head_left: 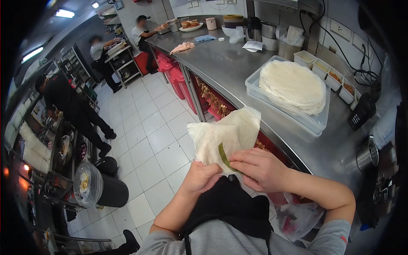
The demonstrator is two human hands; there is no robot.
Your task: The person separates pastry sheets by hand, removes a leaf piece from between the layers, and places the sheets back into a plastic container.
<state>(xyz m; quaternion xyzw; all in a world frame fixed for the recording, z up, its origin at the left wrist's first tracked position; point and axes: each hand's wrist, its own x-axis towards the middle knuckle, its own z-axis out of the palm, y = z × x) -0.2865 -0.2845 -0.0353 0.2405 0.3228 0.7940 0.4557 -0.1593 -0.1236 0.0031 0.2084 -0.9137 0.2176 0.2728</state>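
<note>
A thin, off-white, soft sheet like a wrapper (227,136) is held up in front of my body, its edges floppy and wrinkled. My left hand (205,175) is closed on its lower left edge, thumb on top. A narrow, curved green strip (223,156), perhaps a slice of vegetable, lies against the sheet. The fingers of my right hand (261,168) are pinched together at the strip's lower end, also close against the sheet. To the right, a stack of similar pale sheets (293,85) rises out of a clear plastic container (316,127) on the counter.
Small food tubs (335,78) line the back of the steel counter (204,57). A pink cloth (182,47) and blue cloth (205,38) lie farther along. Red bins (180,83) stand underneath. At left, a person in black (70,95) works near a lined bin (112,191); two more people stand farther back.
</note>
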